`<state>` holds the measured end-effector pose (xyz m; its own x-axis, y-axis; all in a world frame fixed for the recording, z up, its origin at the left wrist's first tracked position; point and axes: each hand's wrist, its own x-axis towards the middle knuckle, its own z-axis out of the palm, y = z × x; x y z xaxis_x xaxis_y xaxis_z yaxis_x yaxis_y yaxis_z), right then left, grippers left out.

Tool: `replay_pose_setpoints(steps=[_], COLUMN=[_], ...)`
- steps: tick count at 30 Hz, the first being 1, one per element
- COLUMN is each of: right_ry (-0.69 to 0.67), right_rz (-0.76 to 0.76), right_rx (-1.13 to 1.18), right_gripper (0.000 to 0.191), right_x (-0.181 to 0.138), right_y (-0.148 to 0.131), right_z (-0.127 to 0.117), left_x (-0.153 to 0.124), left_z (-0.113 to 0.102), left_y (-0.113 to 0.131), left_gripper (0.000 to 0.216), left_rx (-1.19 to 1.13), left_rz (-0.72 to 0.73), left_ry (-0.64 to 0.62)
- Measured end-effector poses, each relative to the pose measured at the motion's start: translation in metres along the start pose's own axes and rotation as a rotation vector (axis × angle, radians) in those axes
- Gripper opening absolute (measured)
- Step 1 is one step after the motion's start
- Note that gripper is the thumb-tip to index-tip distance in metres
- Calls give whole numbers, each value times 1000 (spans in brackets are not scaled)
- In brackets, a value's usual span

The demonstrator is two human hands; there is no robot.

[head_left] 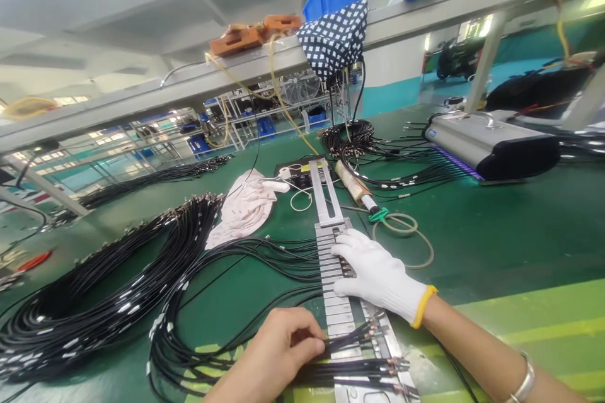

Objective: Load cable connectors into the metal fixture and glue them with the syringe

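My right hand [375,274], in a white glove with a yellow cuff, lies flat with fingers stretched over the slotted metal fixture [336,312], pressing on cable ends laid in its grooves. My bare left hand [278,349] is closed in a pinch on a bunch of thin black cables [350,362] whose metal-tipped ends rest across the near end of the fixture. These cables loop back to the left in a coil [198,327] on the green table.
A large bundle of black cables [94,289] lies at left, another coil [363,145] at the back. A grey machine with violet light [486,145] stands at right. Spare white gloves [243,204], a cardboard tube [352,182] and a loose ring [401,233] lie behind the fixture.
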<state>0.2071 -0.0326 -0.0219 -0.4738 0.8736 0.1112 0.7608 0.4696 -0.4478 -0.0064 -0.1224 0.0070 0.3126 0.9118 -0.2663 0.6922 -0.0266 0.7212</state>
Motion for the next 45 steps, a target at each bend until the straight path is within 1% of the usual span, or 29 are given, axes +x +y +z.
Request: replay_pose_setpoints(steps=[3, 5, 8, 12, 15, 18, 21, 24, 26, 28, 30, 32, 35, 38, 40, 43, 45], right_ry=[27, 31, 41, 83, 103, 125, 133, 120, 99, 76, 59, 36, 3, -1, 2, 12, 15], right_rz=[61, 129, 159, 126, 91, 93, 109, 152, 176, 196, 222, 251, 285, 271, 257, 259, 266], right_rx=[172, 271, 356, 434, 500, 536, 518, 459, 427, 414, 406, 385, 340, 322, 320, 312, 301], right_gripper=[44, 38, 34, 31, 28, 26, 25, 26, 26, 26, 26, 26, 28, 30, 30, 30, 32], right_x=[-4, -6, -5, -1, 1, 2, 2, 1, -1, -2, -3, -4, -4, -4, -4, -4, -5], right_y=[5, 6, 8, 14, 19, 21, 21, 19, 17, 15, 13, 10, 7, 6, 5, 4, 2], right_z=[-6, -14, -22, -23, -20, -17, -15, -15, -15, -16, -17, -18, -19, -19, -19, -19, -20], left_x=[10, 17, 27, 35, 37, 38, 38, 37, 35, 34, 34, 34, 35, 37, 37, 38, 38], left_z=[0, -2, -5, -12, -17, -18, -15, -7, -2, 1, 4, 5, 6, 8, 10, 11, 11], left_y=[-11, -13, -8, 2, 0, -14, -32, -42, -43, -42, -39, -36, -34, -36, -38, -41, -42], left_gripper=[24, 32, 37, 34, 28, 27, 26, 25, 25, 25, 25, 25, 26, 26, 26, 24, 24], left_rx=[-216, -253, -144, 2, 145, 270, 356, 454, 535, 604, 637, 638, 637, 648, 593, 485, 471], left_rz=[-73, -86, -54, 11, 112, 235, 341, 419, 467, 538, 624, 675, 671, 678, 670, 590, 532], left_ry=[-5, -1, 23, 57, 119, 153, 176, 208, 244, 306, 381, 434, 436, 461, 477, 387, 307])
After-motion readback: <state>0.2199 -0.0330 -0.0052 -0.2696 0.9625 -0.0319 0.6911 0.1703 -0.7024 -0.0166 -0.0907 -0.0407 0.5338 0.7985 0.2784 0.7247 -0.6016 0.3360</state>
